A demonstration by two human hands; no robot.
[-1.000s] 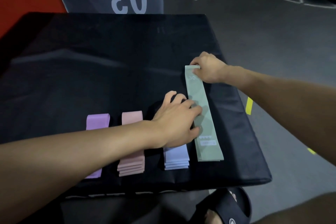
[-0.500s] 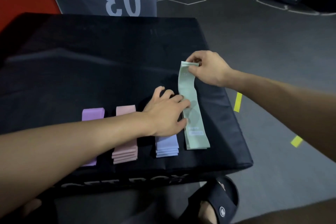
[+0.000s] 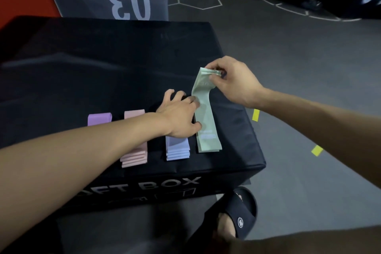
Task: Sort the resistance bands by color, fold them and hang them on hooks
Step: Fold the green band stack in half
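Beyond my left hand (image 3: pixel 181 118) the black box top (image 3: pixel 103 64) lies bare; blue stack (image 3: pixel 177 149) sits beneath my wrist.

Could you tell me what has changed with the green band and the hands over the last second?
The right hand has lifted the far end of the green band off the black box, pinching it and starting to fold it back. The left hand still presses the band's middle; the purple, pink and blue stacks are unmoved.

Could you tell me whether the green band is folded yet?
Not yet: green band lies stretched out; right hand lifts its far end.
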